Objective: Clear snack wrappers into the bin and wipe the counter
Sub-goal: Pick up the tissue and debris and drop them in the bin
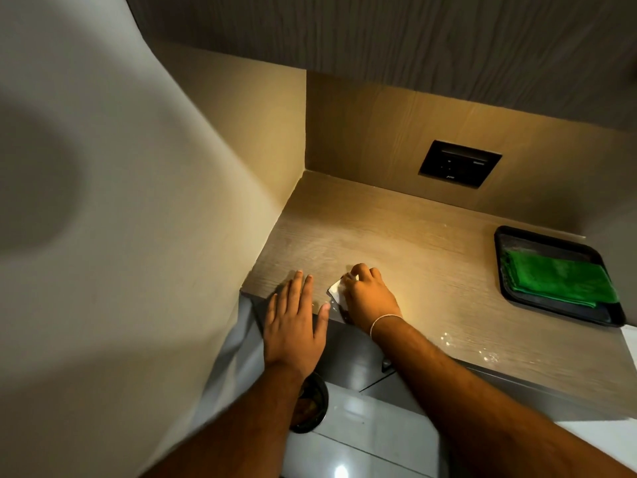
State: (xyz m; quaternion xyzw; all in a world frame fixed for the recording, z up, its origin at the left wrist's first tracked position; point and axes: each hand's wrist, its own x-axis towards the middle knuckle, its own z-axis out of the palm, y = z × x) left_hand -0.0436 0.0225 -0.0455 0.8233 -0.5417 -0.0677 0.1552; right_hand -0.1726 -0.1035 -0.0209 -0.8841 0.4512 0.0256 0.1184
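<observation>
Dim, warm light from above; edges blurred, warped

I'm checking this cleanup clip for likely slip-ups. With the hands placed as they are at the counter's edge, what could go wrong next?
1. The right hand bunches the wrapper right at the counter edge; bits may drop past the flat left hand onto the floor instead of the bin below.
2. White crumbs lie nearer the right; they may be missed.
3. The green cloth sits in the black tray, so wiping may be skipped.
</observation>
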